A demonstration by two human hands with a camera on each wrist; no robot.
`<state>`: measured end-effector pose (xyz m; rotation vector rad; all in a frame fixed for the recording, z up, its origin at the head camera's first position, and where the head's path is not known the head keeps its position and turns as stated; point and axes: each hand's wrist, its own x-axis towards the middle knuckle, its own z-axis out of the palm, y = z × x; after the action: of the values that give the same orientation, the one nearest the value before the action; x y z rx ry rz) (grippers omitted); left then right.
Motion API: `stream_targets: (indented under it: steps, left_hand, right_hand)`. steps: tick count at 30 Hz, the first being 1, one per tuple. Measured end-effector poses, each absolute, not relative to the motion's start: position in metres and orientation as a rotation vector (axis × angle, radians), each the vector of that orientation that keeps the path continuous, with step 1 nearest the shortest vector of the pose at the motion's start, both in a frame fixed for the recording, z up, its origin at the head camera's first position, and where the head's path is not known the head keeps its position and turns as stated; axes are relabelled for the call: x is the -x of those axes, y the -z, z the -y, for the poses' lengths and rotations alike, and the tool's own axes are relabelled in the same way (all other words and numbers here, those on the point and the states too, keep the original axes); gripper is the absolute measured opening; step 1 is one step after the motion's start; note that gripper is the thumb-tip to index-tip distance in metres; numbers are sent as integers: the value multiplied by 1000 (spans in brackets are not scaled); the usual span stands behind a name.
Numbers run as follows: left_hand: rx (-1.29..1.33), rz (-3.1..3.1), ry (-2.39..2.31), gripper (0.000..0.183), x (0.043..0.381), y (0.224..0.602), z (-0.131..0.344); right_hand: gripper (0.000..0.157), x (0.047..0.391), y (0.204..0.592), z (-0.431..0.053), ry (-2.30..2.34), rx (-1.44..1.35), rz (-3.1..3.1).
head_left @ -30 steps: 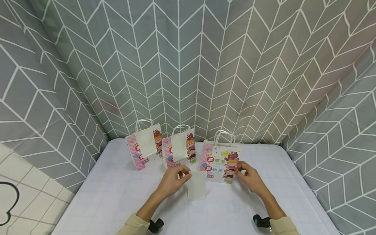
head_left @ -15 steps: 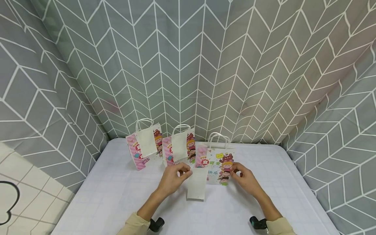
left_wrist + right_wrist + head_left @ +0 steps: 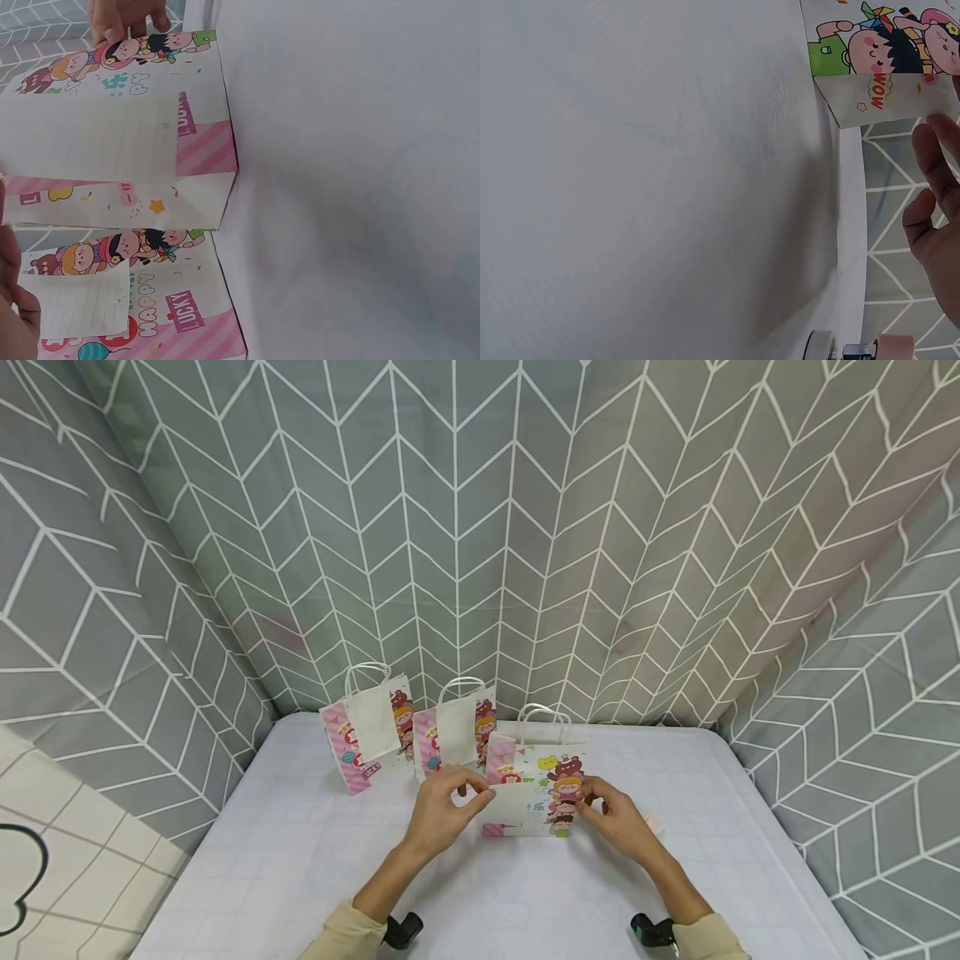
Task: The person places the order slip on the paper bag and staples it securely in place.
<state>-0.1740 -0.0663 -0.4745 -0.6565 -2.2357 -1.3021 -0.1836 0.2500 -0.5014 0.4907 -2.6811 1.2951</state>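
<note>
My left hand (image 3: 446, 806) pinches the upper left corner of a white lined paper slip (image 3: 504, 804). The slip (image 3: 90, 139) overlaps the front of a pink-and-white cartoon gift bag (image 3: 562, 789), which stands upright with its twisted handles up. At the bag's right edge is my right hand (image 3: 618, 818), its thumb on the printed front and its fingers by the side panel. The right wrist view shows only the bag's lower corner (image 3: 885, 45) and part of the right hand (image 3: 941, 225).
Two matching gift bags, one at the far left (image 3: 345, 747) and one in the middle (image 3: 427, 735), each carry a white slip on the front. A small pale pink item (image 3: 654, 824) lies behind the right forearm. Patterned curtains (image 3: 480, 527) surround the white table (image 3: 300, 860).
The right hand has moved the gift bag left, until it stands behind the slip. The left hand has raised the slip against the bag's front.
</note>
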Motion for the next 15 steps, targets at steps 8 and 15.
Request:
stream_targets:
  steps: [8, 15]
  left_hand:
    - [667, 2084, 1300, 13, 179, 479, 63]
    - [657, 2044, 1296, 9, 180, 474, 61]
  right_hand:
    - [10, 182, 502, -243, -1326, -496, 2718]
    - [10, 180, 503, -240, -1363, -517, 2696]
